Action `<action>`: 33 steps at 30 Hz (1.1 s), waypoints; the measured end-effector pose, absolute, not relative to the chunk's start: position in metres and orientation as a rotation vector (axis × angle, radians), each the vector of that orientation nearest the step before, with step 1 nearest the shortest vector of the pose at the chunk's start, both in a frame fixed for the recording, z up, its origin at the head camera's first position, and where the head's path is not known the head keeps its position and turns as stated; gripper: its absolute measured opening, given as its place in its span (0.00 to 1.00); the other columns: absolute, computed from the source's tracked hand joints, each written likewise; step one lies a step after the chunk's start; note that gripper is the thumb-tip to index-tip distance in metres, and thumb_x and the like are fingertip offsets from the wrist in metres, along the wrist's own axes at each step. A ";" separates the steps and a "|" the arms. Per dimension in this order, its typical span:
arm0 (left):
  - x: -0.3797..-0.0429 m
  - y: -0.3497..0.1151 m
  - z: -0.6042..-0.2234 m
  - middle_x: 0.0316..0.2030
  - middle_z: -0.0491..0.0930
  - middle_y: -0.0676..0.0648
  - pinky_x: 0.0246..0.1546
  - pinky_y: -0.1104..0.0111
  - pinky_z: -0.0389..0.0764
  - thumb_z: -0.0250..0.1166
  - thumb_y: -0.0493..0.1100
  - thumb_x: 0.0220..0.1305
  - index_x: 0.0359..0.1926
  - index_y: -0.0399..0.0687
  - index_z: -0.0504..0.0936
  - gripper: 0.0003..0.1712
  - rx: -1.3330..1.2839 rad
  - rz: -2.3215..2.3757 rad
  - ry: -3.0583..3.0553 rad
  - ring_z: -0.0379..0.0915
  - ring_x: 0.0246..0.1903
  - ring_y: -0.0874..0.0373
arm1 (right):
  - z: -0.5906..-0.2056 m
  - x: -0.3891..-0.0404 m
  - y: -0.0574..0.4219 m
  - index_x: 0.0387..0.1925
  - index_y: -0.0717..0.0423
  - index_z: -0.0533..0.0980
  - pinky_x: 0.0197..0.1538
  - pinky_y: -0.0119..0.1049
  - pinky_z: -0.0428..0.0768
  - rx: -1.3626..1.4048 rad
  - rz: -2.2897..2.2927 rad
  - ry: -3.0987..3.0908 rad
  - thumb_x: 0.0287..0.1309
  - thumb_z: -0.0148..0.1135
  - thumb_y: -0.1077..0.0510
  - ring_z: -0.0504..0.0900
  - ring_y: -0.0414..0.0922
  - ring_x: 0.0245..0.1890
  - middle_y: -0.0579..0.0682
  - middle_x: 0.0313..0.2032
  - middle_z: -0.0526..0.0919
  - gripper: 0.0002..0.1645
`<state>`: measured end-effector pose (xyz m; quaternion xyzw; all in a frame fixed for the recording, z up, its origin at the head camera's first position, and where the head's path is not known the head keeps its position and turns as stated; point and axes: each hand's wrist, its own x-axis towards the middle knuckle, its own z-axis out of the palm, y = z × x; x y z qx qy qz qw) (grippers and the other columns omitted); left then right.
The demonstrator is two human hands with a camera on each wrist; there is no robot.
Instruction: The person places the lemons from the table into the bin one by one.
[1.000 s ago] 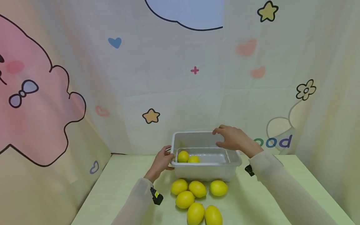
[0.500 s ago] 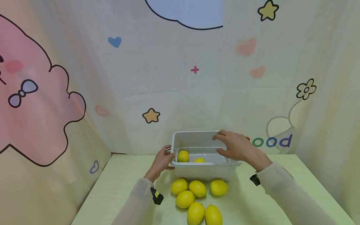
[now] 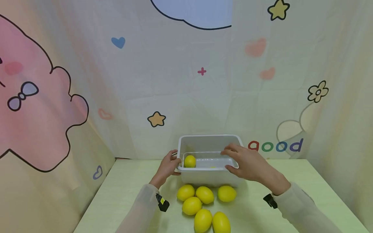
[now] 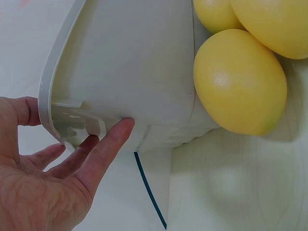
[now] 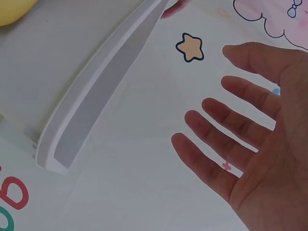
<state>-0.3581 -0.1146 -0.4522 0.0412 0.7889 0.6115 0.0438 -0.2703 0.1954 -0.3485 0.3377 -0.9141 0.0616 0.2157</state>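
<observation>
A pale grey plastic bin (image 3: 209,178) stands on the table against the back cloth. My left hand (image 3: 166,167) holds its left end; the left wrist view shows the thumb and fingers around the rim and handle (image 4: 72,103). Inside the bin, one yellow lemon (image 3: 190,161) lies at the left. Only a sliver of a second lemon (image 3: 213,167) shows above the front rim. My right hand (image 3: 252,163) hovers over the bin's right side, fingers spread and nothing in them; in the right wrist view it is apart from the rim (image 5: 86,96).
Several lemons (image 3: 191,206) lie on the table in front of the bin, one lemon (image 3: 227,194) a little to the right of the back ones. A patterned cloth (image 3: 186,100) hangs behind. Pale green tabletop (image 3: 125,194) extends to both sides.
My right hand has come down and toward me, slightly right. The second lemon in the bin has shifted right and sunk mostly behind the front wall. My left hand has stayed put.
</observation>
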 end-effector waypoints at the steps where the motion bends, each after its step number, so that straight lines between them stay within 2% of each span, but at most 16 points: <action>1: -0.358 -0.115 -0.452 0.66 0.68 0.33 0.34 0.55 0.88 0.57 0.44 0.65 0.72 0.50 0.61 0.34 0.126 1.868 2.413 0.77 0.54 0.41 | -0.349 -0.268 0.196 0.50 0.48 0.80 0.36 0.34 0.83 0.937 0.173 -2.528 0.52 0.72 0.49 0.82 0.42 0.36 0.47 0.49 0.81 0.22; 15: -0.361 -0.115 -0.455 0.66 0.68 0.34 0.35 0.54 0.87 0.56 0.44 0.66 0.73 0.49 0.60 0.35 0.110 1.867 2.410 0.77 0.54 0.41 | -0.369 -0.241 0.194 0.53 0.45 0.78 0.33 0.31 0.81 1.016 0.204 -2.571 0.52 0.72 0.51 0.82 0.41 0.37 0.45 0.51 0.80 0.25; 23: -0.359 -0.115 -0.454 0.65 0.70 0.34 0.33 0.56 0.88 0.57 0.44 0.66 0.73 0.49 0.61 0.35 0.118 1.863 2.420 0.79 0.51 0.43 | -0.391 -0.235 0.194 0.51 0.43 0.78 0.35 0.36 0.83 1.056 0.198 -2.632 0.52 0.72 0.50 0.82 0.42 0.41 0.43 0.50 0.80 0.23; 29: -0.359 -0.115 -0.454 0.64 0.70 0.35 0.33 0.56 0.88 0.57 0.44 0.65 0.72 0.50 0.61 0.35 0.099 1.863 2.405 0.76 0.55 0.38 | -0.401 -0.223 0.191 0.50 0.42 0.78 0.34 0.33 0.82 1.095 0.207 -2.682 0.51 0.72 0.48 0.80 0.42 0.42 0.43 0.50 0.80 0.23; 33: -0.359 -0.115 -0.454 0.65 0.69 0.34 0.34 0.55 0.88 0.57 0.45 0.65 0.72 0.50 0.61 0.34 0.113 1.869 2.399 0.75 0.56 0.37 | -0.407 -0.217 0.189 0.50 0.41 0.78 0.35 0.34 0.83 1.122 0.191 -2.675 0.51 0.72 0.47 0.80 0.43 0.44 0.43 0.50 0.81 0.23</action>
